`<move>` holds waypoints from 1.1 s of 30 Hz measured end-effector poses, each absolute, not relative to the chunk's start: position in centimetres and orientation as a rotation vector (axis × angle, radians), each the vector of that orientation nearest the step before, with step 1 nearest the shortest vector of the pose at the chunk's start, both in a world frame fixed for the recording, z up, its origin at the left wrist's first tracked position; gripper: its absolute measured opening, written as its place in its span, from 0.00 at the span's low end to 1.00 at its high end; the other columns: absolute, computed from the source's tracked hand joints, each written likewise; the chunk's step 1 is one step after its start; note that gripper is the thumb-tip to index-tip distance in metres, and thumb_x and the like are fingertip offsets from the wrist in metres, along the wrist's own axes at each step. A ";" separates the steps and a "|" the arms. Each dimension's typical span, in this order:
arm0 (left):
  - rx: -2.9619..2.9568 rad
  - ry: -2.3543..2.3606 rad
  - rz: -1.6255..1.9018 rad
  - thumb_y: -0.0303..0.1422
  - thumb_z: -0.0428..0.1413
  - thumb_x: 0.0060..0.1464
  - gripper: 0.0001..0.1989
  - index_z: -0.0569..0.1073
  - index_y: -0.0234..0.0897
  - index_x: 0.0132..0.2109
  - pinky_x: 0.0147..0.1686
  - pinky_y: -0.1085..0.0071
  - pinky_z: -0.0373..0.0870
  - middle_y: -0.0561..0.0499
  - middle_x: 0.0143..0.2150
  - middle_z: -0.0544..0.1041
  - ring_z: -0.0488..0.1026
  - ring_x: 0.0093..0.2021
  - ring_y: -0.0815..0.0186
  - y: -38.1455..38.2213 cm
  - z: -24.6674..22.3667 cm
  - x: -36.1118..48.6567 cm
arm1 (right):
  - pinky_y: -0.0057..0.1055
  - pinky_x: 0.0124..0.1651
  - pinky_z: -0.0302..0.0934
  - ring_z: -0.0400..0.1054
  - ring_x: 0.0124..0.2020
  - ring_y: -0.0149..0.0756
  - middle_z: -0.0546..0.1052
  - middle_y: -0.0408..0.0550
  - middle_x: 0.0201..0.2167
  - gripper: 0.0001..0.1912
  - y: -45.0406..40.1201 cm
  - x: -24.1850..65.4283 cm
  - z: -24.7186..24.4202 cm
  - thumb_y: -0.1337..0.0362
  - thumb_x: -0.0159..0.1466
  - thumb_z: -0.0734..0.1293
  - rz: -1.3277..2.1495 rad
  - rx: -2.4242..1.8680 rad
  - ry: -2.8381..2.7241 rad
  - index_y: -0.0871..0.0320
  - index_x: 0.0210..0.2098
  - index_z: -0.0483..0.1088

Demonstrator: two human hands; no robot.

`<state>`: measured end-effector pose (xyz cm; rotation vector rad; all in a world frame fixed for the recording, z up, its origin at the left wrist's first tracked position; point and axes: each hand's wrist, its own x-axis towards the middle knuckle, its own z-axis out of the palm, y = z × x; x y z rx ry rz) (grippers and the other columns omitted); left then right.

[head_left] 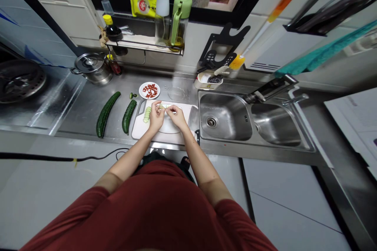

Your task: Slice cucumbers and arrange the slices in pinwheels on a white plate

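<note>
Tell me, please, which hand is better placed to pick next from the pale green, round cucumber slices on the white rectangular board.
Probably the left hand: it is close beside the cucumber slices, while the right hand is farther from them. It seems to hold a small pale piece.

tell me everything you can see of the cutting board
The cutting board looks like plastic, pale with grey edging, rounded corners and a handle slot at its left end. It lies flat on the steel counter, left of the sink. Cucumber slices rest in a row on its left part; the left hand and right hand partly hide it.
</note>
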<state>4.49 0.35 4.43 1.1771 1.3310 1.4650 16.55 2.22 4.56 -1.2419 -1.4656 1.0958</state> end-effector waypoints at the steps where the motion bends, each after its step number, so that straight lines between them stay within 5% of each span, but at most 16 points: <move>1: 1.164 1.325 1.459 0.33 0.58 0.51 0.20 0.66 0.41 0.51 0.27 0.76 0.57 0.56 0.30 0.67 0.61 0.25 0.73 0.4 4.3 4.5 | 0.30 0.41 0.61 0.67 0.32 0.33 0.74 0.44 0.29 0.09 2.3 16.6 4.3 0.57 0.56 0.64 1.090 -1.241 -1.455 0.56 0.28 0.68; 10: 1.133 1.357 1.428 0.31 0.61 0.45 0.19 0.71 0.38 0.46 0.28 0.77 0.61 0.54 0.34 0.70 0.62 0.25 0.75 2.4 2.0 4.0 | 0.29 0.36 0.61 0.66 0.28 0.32 0.74 0.43 0.26 0.08 4.7 17.9 2.1 0.59 0.55 0.64 1.050 -1.381 -1.493 0.57 0.28 0.69; 33: 1.373 1.827 0.956 0.25 0.57 0.42 0.06 0.74 0.37 0.31 0.34 0.72 0.61 0.54 0.24 0.72 0.67 0.27 0.67 6.2 -2.6 4.1 | 0.25 0.31 0.52 0.64 0.28 0.31 0.76 0.45 0.28 0.05 9.2 19.0 -1.7 0.64 0.58 0.65 0.829 -1.815 -1.988 0.58 0.28 0.71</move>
